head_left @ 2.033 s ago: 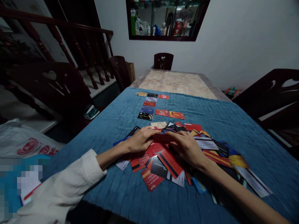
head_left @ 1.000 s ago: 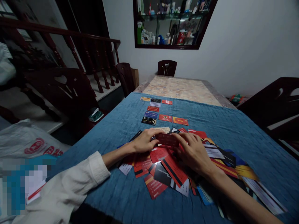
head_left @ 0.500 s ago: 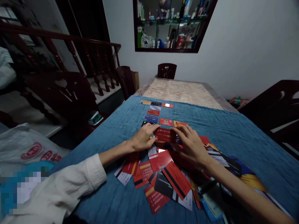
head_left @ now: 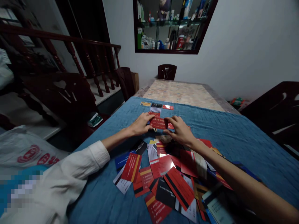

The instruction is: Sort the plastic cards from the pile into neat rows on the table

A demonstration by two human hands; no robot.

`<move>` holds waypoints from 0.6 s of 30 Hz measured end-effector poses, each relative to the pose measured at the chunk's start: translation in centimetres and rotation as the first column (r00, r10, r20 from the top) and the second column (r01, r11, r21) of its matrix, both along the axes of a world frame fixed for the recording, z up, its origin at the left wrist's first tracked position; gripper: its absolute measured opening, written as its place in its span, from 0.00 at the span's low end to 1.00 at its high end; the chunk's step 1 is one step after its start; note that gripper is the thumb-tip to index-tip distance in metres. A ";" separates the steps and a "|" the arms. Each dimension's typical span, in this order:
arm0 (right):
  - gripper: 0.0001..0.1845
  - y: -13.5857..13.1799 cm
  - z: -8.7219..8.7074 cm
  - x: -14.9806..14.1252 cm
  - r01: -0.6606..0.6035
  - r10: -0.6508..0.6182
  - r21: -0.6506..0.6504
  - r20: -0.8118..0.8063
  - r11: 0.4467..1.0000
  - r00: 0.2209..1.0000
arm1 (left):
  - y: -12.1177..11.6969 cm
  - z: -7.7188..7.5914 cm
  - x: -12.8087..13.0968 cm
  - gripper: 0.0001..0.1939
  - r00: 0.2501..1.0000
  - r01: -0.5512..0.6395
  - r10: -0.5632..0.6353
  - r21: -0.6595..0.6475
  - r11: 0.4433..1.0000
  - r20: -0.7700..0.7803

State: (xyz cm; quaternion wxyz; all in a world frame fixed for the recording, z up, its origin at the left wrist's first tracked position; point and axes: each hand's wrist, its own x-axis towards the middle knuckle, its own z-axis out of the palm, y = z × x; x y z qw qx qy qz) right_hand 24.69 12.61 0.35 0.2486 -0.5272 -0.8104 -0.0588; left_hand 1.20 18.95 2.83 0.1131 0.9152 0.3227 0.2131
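Note:
A dark red plastic card (head_left: pixel 158 123) is held up between both hands, its printed face toward me. My left hand (head_left: pixel 142 123) pinches its left end between thumb and fingers. My right hand (head_left: pixel 179 129) grips the right end the same way. Behind it lie cards laid out in rows, among them a yellow card (head_left: pixel 145 104), a black card (head_left: pixel 156 105) and a red card (head_left: pixel 168 107). The hands and the held card hide the nearer cards of that layout. Below the hands spreads a loose pile of cards, with a red striped card (head_left: pixel 179 188) near the front.
A blue cloth (head_left: pixel 98 177) covers the near part of the table; the patterned tabletop (head_left: pixel 177 90) shows beyond. Dark wooden chairs stand around it, one at the far end (head_left: pixel 167 72). At left are a white plastic bag (head_left: pixel 35 149) and a tissue pack (head_left: pixel 95 120).
Both hands have lifted the dark red card from the pile and moved it forward, toward the laid-out rows. Its printed face has turned up into view.

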 end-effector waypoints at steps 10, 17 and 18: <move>0.26 7.3 0.5 -1.2 0.158 -0.144 -0.227 0.075 0.961 0.987 | 6.4 0.0 2.0 0.17 0.991 -0.109 0.107 -0.010 0.994 -0.084; 0.22 11.0 0.4 -1.9 0.257 -0.215 -0.319 0.161 0.912 0.963 | 9.7 -0.8 2.9 0.12 0.982 -0.130 0.126 -0.025 0.991 -0.142; 0.22 11.4 0.2 -2.0 0.268 -0.223 -0.326 0.168 0.907 0.960 | 10.0 -1.0 3.0 0.12 0.980 -0.136 0.130 -0.029 0.990 -0.149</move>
